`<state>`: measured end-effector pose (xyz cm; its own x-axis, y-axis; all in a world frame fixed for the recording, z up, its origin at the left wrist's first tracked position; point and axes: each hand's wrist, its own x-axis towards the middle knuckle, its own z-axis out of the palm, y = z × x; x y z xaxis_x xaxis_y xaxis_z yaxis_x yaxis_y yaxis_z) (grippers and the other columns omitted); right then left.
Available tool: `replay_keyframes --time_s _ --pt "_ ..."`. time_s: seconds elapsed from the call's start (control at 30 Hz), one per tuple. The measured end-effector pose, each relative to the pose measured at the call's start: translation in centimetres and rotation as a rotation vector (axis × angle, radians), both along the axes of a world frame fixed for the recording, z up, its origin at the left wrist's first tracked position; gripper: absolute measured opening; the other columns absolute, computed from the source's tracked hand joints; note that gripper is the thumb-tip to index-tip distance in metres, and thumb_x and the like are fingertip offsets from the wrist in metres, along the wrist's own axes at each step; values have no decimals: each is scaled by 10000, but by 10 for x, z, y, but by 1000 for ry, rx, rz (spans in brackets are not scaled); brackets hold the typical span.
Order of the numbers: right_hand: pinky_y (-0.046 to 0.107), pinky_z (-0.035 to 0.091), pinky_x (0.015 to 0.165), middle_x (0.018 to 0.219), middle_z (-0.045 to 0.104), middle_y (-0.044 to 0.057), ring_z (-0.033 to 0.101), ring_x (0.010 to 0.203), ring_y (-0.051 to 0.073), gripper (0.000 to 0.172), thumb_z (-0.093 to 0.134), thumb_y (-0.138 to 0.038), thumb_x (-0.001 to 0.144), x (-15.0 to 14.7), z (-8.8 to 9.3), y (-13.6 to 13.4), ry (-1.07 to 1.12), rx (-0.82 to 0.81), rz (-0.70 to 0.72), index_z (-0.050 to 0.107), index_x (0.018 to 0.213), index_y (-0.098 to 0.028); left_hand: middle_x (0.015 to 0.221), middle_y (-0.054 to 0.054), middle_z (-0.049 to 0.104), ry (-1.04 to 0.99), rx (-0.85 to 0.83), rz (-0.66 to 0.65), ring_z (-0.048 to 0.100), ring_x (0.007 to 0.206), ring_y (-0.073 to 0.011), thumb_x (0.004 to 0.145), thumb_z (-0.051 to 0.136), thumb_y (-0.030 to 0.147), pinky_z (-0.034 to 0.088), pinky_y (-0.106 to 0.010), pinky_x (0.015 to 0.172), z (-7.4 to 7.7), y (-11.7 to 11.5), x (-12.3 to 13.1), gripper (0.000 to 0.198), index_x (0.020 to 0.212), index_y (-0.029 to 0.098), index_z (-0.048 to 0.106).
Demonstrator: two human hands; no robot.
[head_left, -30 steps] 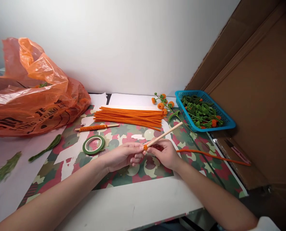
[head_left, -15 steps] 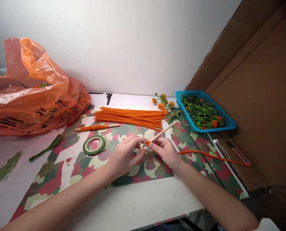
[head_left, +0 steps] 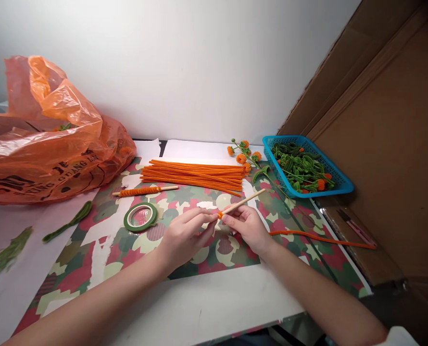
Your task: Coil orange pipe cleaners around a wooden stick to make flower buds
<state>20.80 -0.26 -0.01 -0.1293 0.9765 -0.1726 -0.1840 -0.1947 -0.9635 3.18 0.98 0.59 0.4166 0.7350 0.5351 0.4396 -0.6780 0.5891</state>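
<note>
A thin wooden stick slants up to the right between my two hands, with a few turns of orange pipe cleaner wound round its lower end. My left hand is closed, its fingertips pinching the stick's end at the left of the coil. Just right of the coil, my right hand pinches the stick with thumb and fingers. The pipe cleaner's long tail leaves from under my right hand and runs right across the patterned sheet. Behind my hands lies a bundle of orange pipe cleaners.
Left of the bundle lies another stick wrapped in orange, with a roll of green tape below. A blue basket of green and orange pieces stands right, beside an orange-flowered stem. An orange plastic bag fills the left; a cutter lies right.
My left fingers, spread around the stick's end before, have closed on it. The stick's upper end has dipped slightly, and the orange turns look tighter.
</note>
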Motion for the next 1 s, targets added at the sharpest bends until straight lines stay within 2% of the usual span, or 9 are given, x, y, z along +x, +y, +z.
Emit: replay_keyframes --time_s 0.13,0.23,0.63,0.8,1.0 --pt "168 419 455 697 635 1 547 603 86 217 752 -321 670 2 0 1 5 -14 38 676 789 -156 763 -33 698 -62 199 -2 667 678 -125 792 589 112 549 -212 639 0 0 2 81 771 190 594" --pt "172 425 455 682 630 -6 550 600 88 205 758 -312 661 2 1 1 6 -17 45 676 774 -161 745 -22 685 -105 264 -10 659 652 -112 781 596 84 549 -196 601 -2 0 3 102 800 181 570" --pt "168 420 462 685 612 -18 552 616 89 262 752 -360 670 -2 -3 -2 7 -43 51 644 819 -174 843 -46 693 -55 242 -24 682 787 -137 820 552 69 566 -221 704 -10 -1 4 150 921 179 562" --pt "184 438 485 718 626 -11 572 623 99 237 721 -351 714 -2 -6 -3 -22 -15 78 638 861 -185 840 -35 697 -46 233 -43 675 739 -120 844 517 60 543 -196 669 -15 -3 3 190 986 180 552" --pt "239 520 654 788 651 4 627 748 130 144 695 -289 749 -2 -8 -3 -40 107 62 662 850 -191 927 -44 709 4 107 -32 688 788 -133 874 491 105 523 -196 668 -16 -5 1 299 1162 188 486"
